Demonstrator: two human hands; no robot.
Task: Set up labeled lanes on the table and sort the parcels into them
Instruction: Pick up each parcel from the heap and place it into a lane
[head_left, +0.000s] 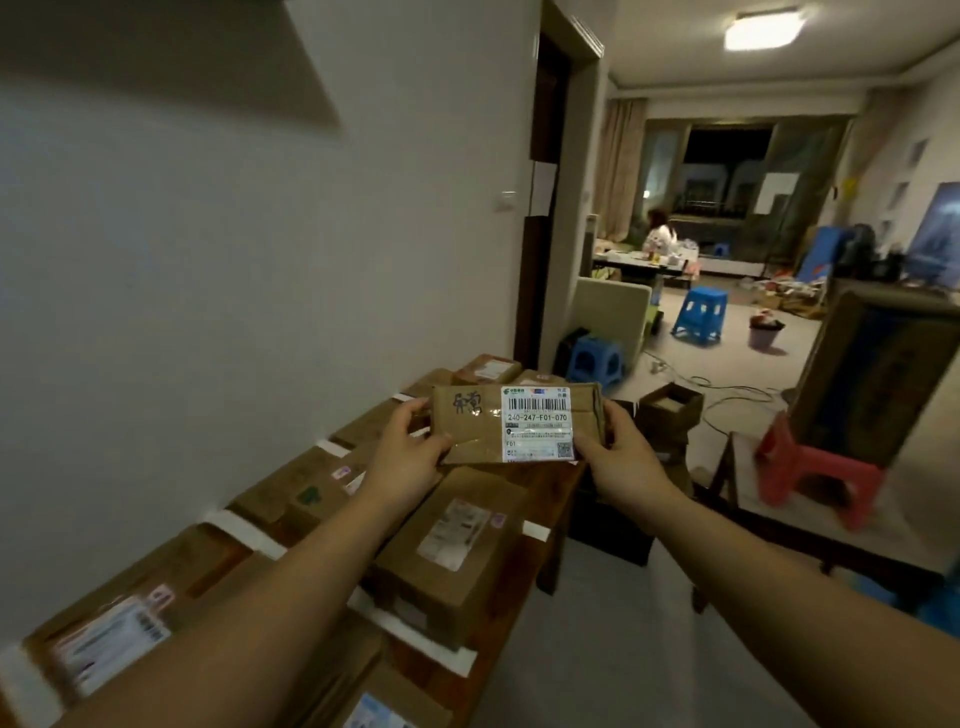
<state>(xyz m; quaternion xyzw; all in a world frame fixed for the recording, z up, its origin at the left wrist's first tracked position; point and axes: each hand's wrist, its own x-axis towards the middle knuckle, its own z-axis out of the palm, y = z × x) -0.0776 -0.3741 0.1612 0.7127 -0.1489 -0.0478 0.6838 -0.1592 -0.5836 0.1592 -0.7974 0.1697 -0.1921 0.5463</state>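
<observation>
Flat parcel held above the surface and its white lane strips, gripped at opposite ends by left hand and right hand, shipping label turned toward the viewer, probably for reading before choice of a lane.

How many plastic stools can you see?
3 clearly: a blue plastic stool by the doorway, a second blue plastic stool farther out on the floor, a red plastic stool at right. A far blue shape may be a fourth.
</observation>
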